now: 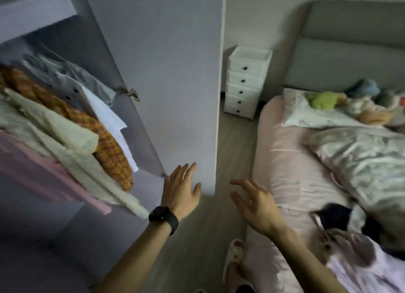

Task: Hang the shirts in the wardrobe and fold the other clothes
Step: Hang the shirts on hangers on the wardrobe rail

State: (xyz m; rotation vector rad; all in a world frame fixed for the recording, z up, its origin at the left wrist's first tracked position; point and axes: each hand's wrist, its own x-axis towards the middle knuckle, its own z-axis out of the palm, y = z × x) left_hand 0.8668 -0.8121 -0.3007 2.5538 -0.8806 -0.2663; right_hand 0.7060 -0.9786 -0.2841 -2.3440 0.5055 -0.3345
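Note:
The wardrobe (35,18) stands open at the left, with several hung shirts inside: an orange checked one (105,143), a cream one (65,134), a white one (105,112). My left hand (180,190), with a black watch on the wrist, is open with straight fingers on the lower inner face of the wardrobe door (171,73). My right hand (254,202) hovers open and holds nothing, between the door and the bed (285,165). A dark garment (335,216) and a pale lilac one (361,268) lie on the bed's near part.
A white drawer tower (245,82) stands against the far wall beside the bed. Soft toys (322,99) and a crumpled duvet (361,154) lie on the bed. My slippered foot (234,255) stands on the wooden floor in the narrow aisle.

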